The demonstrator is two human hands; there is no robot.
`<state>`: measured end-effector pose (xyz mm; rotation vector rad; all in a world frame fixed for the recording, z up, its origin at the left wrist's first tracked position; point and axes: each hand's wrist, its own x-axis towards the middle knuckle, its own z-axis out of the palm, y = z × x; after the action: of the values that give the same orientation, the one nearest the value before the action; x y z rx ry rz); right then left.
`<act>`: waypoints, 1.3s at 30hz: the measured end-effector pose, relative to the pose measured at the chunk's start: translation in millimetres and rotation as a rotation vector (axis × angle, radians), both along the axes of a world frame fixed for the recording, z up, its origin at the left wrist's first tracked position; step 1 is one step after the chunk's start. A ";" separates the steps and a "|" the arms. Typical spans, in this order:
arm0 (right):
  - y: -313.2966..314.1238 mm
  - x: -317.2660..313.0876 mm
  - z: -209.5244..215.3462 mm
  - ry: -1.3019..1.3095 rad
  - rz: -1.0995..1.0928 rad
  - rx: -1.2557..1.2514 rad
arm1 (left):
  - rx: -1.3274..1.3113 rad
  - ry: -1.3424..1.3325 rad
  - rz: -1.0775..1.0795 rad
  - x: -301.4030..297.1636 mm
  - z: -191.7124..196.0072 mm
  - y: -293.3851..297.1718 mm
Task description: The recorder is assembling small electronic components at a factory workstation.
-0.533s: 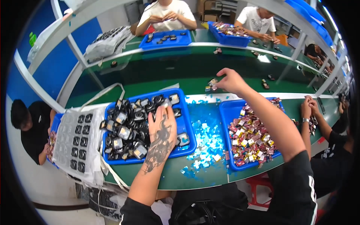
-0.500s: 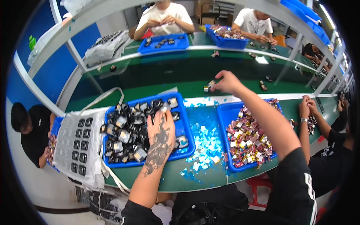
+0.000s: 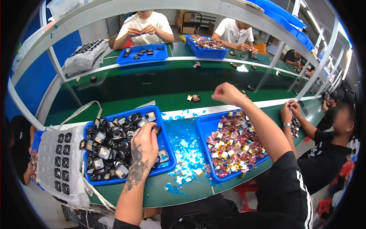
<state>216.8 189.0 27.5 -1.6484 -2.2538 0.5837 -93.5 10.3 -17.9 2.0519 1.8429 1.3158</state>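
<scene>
My left hand (image 3: 145,143) is over the left blue tray (image 3: 171,152), its fingers curled round a small black camera-like unit (image 3: 142,121) with a grey face. Part of that unit is hidden by the fingers. Many similar black units (image 3: 116,133) lie heaped in this tray. My right hand (image 3: 228,94) is above the green belt (image 3: 152,89), fingers curled in and nothing visible in them. Left of it, on the belt, lies a small reddish part with a white square (image 3: 194,98). Below my right forearm stands another blue tray (image 3: 204,129), filled with small reddish-and-white parts (image 3: 236,147).
Blue and white film scraps (image 3: 187,152) cover the table between the trays. At the left, a clear blister tray (image 3: 49,164) holds black units in rows. White frame rails (image 3: 171,59) run beyond the belt. Co-workers sit opposite and at the right (image 3: 320,149).
My right hand has drawn away from the reddish part, which now lies on the belt. My left hand's fingers have curled in more. The whole view has shifted.
</scene>
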 end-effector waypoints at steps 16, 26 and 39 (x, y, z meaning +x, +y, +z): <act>-77.3 50.7 11.7 -0.332 0.349 0.188 | -0.505 -1.060 -0.532 34.9 9.7 -17.8; -162.6 -4.6 15.4 1.119 -0.098 -0.437 | -0.337 -0.561 -0.466 52.8 13.7 -34.2; -195.9 -58.5 -14.2 0.697 0.213 -0.006 | -0.017 -0.328 -0.571 60.3 3.5 -38.7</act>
<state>158.3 -6.9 13.3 -0.9814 -1.8922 1.0256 -33.2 -28.4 -14.3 1.9845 1.0235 1.3459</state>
